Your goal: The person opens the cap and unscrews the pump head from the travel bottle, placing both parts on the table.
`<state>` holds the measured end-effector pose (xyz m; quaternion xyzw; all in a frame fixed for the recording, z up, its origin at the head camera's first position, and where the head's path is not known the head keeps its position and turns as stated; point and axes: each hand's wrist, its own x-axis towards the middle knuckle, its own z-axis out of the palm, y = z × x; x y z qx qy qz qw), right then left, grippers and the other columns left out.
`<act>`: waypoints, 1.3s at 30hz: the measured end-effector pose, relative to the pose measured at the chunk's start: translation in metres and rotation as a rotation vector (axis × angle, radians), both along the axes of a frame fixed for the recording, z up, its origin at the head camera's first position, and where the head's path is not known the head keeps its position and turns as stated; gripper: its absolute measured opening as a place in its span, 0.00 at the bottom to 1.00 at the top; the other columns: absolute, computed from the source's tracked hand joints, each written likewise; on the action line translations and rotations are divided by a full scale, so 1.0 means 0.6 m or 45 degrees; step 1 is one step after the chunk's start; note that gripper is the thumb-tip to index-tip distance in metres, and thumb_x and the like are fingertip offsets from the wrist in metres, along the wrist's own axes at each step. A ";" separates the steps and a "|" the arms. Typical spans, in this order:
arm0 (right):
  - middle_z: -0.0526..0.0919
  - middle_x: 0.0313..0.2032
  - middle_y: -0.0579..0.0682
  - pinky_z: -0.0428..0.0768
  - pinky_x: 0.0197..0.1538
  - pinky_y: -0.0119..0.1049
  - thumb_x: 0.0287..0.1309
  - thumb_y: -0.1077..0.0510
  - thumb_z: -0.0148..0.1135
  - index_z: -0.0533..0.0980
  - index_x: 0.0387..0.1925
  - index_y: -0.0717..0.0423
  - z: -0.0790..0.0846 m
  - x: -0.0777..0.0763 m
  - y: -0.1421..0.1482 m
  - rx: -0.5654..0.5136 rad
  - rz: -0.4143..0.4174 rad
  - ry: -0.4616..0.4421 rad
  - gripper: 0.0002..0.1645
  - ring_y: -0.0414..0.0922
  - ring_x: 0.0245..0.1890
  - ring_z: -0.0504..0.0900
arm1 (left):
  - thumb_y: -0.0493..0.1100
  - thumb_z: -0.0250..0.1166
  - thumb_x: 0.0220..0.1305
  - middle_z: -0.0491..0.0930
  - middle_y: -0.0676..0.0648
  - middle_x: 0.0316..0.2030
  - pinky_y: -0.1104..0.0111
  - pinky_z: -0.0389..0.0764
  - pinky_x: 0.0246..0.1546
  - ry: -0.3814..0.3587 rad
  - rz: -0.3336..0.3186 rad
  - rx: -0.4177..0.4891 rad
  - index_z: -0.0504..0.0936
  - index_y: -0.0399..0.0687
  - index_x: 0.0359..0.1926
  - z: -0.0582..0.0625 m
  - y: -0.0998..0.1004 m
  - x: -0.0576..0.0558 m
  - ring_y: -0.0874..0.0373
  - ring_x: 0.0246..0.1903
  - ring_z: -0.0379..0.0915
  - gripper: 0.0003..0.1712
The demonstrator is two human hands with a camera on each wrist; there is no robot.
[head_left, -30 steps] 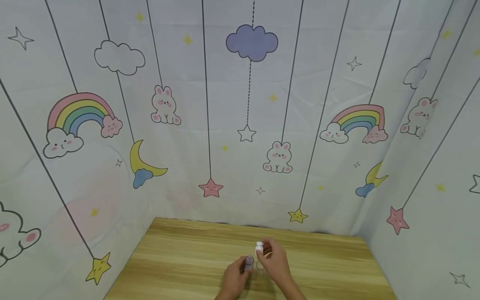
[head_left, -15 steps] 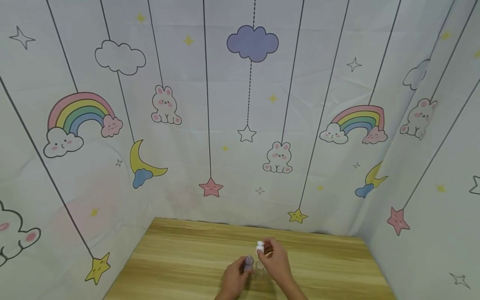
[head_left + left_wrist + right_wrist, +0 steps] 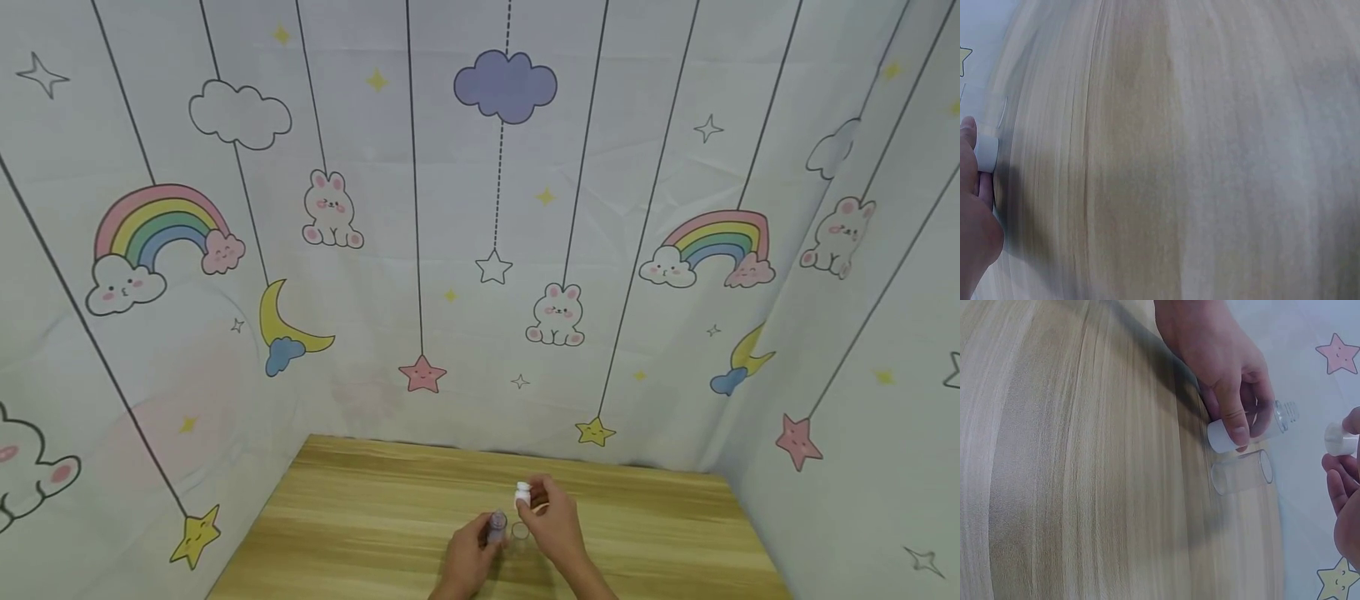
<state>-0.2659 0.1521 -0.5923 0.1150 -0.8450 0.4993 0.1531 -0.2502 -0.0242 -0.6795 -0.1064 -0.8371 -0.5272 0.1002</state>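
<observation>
My left hand [image 3: 465,557] grips a small clear bottle [image 3: 497,528] that stands upright on the table. In the right wrist view the bottle's white base [image 3: 1222,436] and bare threaded neck [image 3: 1290,412] show; the thumb and fingers wrap its body. My right hand [image 3: 557,523] pinches a white bottle top [image 3: 522,495] with a narrow waist, held in the air to the right of the bottle and apart from it. Between the hands a clear cylindrical cover [image 3: 1241,474] stands on the table, close beside the bottle. The left wrist view shows only part of the left hand [image 3: 975,212].
A wood-grain table [image 3: 360,517] lies under the hands. White cloth walls [image 3: 480,333] printed with rainbows, rabbits and stars rise behind it and on both sides.
My right hand has shifted very slightly to the right with the white bottle top. The left hand, the bottle and the clear cover stay in place.
</observation>
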 end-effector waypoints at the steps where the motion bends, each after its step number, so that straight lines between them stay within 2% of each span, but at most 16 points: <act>1: 0.85 0.34 0.44 0.84 0.35 0.30 0.58 0.65 0.76 0.80 0.47 0.56 0.000 0.000 0.000 -0.002 -0.001 -0.005 0.17 0.38 0.34 0.83 | 0.42 0.77 0.64 0.90 0.42 0.48 0.60 0.89 0.45 -0.001 0.002 -0.003 0.86 0.44 0.54 -0.001 0.000 0.000 0.49 0.47 0.88 0.19; 8: 0.85 0.34 0.45 0.84 0.35 0.30 0.58 0.65 0.76 0.81 0.47 0.56 -0.002 0.003 0.003 -0.028 0.002 -0.023 0.17 0.38 0.33 0.83 | 0.42 0.78 0.63 0.90 0.43 0.48 0.61 0.88 0.45 -0.004 0.012 -0.012 0.86 0.43 0.55 -0.007 0.001 -0.002 0.51 0.48 0.87 0.20; 15: 0.85 0.34 0.46 0.84 0.35 0.30 0.57 0.65 0.77 0.81 0.46 0.58 -0.001 0.004 0.004 -0.053 -0.008 -0.003 0.17 0.39 0.33 0.83 | 0.42 0.77 0.63 0.90 0.41 0.49 0.60 0.89 0.46 -0.019 0.013 -0.012 0.86 0.43 0.56 -0.007 0.001 -0.004 0.49 0.48 0.87 0.21; 21: 0.84 0.34 0.45 0.84 0.36 0.30 0.58 0.64 0.76 0.81 0.46 0.57 0.001 0.004 0.007 -0.049 -0.016 -0.050 0.16 0.39 0.34 0.83 | 0.41 0.77 0.64 0.89 0.40 0.50 0.59 0.88 0.46 -0.033 -0.004 -0.007 0.85 0.42 0.56 -0.008 0.000 -0.002 0.46 0.49 0.87 0.21; 33: 0.85 0.35 0.46 0.84 0.36 0.31 0.60 0.63 0.76 0.80 0.47 0.57 -0.006 0.001 0.012 -0.049 -0.005 -0.074 0.15 0.39 0.35 0.84 | 0.41 0.76 0.65 0.89 0.43 0.50 0.58 0.88 0.46 -0.045 0.016 -0.063 0.85 0.44 0.57 -0.011 0.000 -0.003 0.47 0.50 0.87 0.20; 39: 0.84 0.34 0.46 0.84 0.35 0.31 0.60 0.64 0.76 0.80 0.46 0.58 -0.007 0.001 0.013 -0.047 -0.017 -0.063 0.15 0.39 0.34 0.83 | 0.40 0.76 0.65 0.89 0.43 0.50 0.58 0.88 0.46 -0.039 0.023 -0.053 0.85 0.45 0.56 -0.012 0.001 -0.004 0.48 0.50 0.87 0.19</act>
